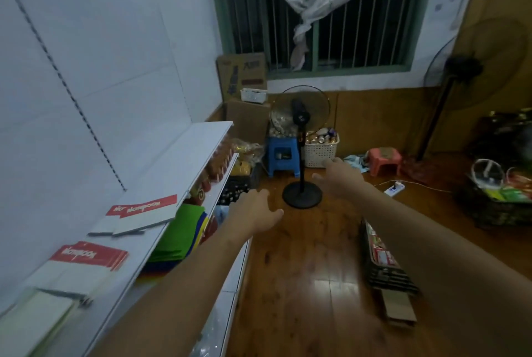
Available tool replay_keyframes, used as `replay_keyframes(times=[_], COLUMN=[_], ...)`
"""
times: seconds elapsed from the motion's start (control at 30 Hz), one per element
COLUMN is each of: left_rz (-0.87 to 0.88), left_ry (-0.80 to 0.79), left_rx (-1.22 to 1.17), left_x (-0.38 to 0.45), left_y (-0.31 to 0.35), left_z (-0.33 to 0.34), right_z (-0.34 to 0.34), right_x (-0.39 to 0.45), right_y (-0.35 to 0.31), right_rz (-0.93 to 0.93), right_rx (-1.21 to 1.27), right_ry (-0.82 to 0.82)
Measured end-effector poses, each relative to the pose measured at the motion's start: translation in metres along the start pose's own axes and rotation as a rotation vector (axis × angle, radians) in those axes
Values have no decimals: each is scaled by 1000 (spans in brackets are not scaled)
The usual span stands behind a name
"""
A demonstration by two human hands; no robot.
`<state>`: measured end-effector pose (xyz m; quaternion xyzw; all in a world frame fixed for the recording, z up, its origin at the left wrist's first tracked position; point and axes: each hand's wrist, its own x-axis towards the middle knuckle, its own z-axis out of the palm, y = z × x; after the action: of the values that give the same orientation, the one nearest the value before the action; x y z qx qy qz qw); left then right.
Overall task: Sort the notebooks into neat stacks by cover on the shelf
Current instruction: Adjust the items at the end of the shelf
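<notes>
— Notebooks (145, 214)?
— White covers, red title bands, in loose overlapping piles (blurred) on the top shelf (184, 155).
— Hands?
— Left hand (253, 212) and right hand (341, 176) empty, fingers spread, beyond the shelf edge.

Two forearms seen, both bare from wrist to frame edge; no sleeves worn within view. Left hand (253, 212) and right hand (342, 176) ungloved. No rings, watch or bands made out; image slightly blurred.
</notes>
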<state>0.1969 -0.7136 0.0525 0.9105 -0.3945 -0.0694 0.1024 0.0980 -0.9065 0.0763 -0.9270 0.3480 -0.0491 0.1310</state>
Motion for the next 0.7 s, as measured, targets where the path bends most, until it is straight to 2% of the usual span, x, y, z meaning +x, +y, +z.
replay_keyframes(times=[0.3, 0.43, 0.6, 0.7], left_rz=[18, 25, -49, -96], left_ry=[-36, -46, -99, -81], left_rx=[-37, -56, -74, -90], left_x=[147, 209, 267, 304], left_y=[-11, -17, -32, -48], left_z=[-3, -8, 2, 4], right_z=[7, 10, 28, 38], right_x=[131, 187, 255, 306], right_y=[3, 6, 2, -9], right_rz=[-7, 32, 35, -38], right_rx=[-30, 5, -45, -39], right_ry=[-37, -4, -64, -81])
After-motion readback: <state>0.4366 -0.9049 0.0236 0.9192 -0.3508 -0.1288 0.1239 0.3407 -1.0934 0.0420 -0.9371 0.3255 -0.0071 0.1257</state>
